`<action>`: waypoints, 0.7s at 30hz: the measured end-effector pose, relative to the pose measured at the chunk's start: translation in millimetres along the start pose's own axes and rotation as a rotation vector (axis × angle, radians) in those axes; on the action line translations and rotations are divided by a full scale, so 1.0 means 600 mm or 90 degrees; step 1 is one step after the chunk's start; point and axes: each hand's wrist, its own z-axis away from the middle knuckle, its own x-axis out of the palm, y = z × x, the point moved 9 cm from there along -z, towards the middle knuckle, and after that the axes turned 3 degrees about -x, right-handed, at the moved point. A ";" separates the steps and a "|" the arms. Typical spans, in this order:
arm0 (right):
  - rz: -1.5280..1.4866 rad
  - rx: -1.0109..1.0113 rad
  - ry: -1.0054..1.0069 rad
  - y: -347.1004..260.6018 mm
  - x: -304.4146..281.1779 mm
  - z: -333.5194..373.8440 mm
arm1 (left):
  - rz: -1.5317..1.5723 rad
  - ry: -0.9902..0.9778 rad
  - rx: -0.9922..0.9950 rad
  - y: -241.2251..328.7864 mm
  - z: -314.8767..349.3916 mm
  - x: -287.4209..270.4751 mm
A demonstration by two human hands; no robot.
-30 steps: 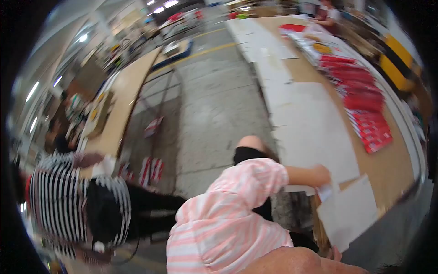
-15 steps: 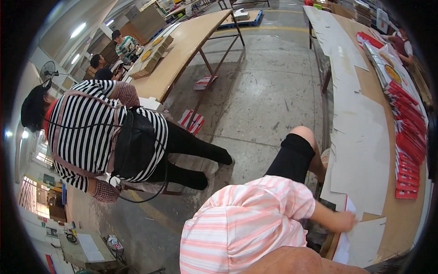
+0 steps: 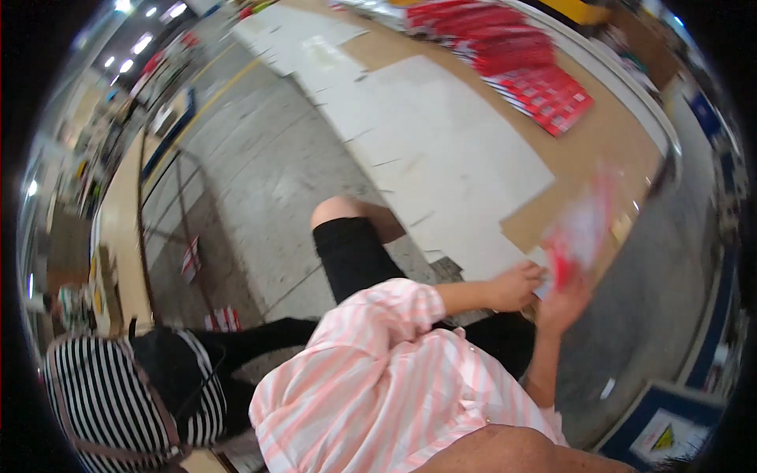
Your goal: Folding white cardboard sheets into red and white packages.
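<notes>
In my right hand [image 3: 564,301] is a thin red-and-white piece [image 3: 579,236], raised over the near end of the table and smeared by motion. It looks like printed card or a sheet; its exact kind does not show. My left hand [image 3: 516,285] is closed with curled fingers, just left of the right hand and beside the piece's white lower edge. Whether those fingers grip that edge is hidden. Under and beyond both hands lies the brown tabletop [image 3: 631,150], partly covered with white card sheets [image 3: 441,150].
Fanned red-and-white printed pieces [image 3: 544,87] lie along the table's far side. A co-worker in a black-and-white striped top [image 3: 110,394] stands at the lower left, near another long table [image 3: 126,229]. A blue-edged board [image 3: 666,430] is at the lower right.
The view has swung to the right. My right hand now shows, holding the red-and-white piece above the table end. My left hand, earlier low over the white sheets, is now close beside it.
</notes>
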 end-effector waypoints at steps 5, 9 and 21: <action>-0.106 0.021 -0.228 -0.014 0.057 0.025 | -0.295 -0.088 0.088 0.051 0.072 -0.096; -0.260 0.106 -0.020 -0.006 0.034 -0.003 | -0.292 -0.219 -0.038 -0.006 0.013 -0.160; -0.080 0.009 -0.221 -0.056 0.086 0.002 | -0.632 0.089 -0.241 -0.202 0.107 -0.355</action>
